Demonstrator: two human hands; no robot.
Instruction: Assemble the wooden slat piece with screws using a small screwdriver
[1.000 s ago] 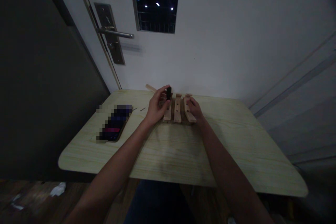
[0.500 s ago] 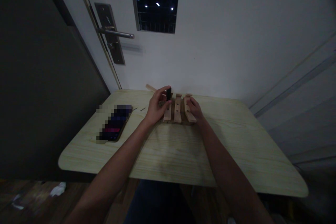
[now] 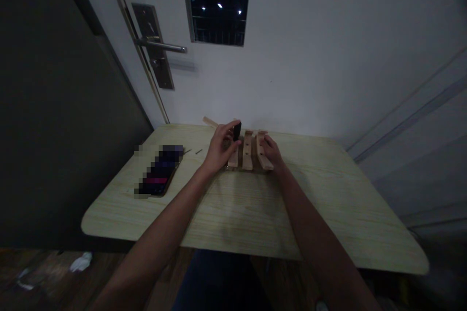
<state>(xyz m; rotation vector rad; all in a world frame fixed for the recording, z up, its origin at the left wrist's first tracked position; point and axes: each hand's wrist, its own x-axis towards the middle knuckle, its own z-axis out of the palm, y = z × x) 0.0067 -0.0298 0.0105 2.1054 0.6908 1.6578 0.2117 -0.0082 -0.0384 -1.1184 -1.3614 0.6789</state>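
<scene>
Between the thumb and fingers of my left hand (image 3: pixel 220 149) is a short black handle (image 3: pixel 237 130), gripped near its top and bottom; its lower end and any tip are hidden. It stands over the left slat of a small wooden frame (image 3: pixel 247 154) with three pale upright slats, dark holes showing in them. My right hand (image 3: pixel 272 149) is closed round the right-hand slat (image 3: pixel 261 153), steadying the frame at its side. The left slat (image 3: pixel 233 159) is partly covered by my left hand. Behind that hand a loose wooden strip (image 3: pixel 210 122) pokes out.
A phone (image 3: pixel 160 172) lies on the left of the pale wooden table (image 3: pixel 328 194). Two thin screws or nails (image 3: pixel 199 151) lie beside it. A white door with a metal handle (image 3: pixel 164 47) stands right behind the table's back edge.
My left hand and the black handle have shifted slightly to the right, and the handle now leans more. The wooden frame and my right hand look nearly unmoved.
</scene>
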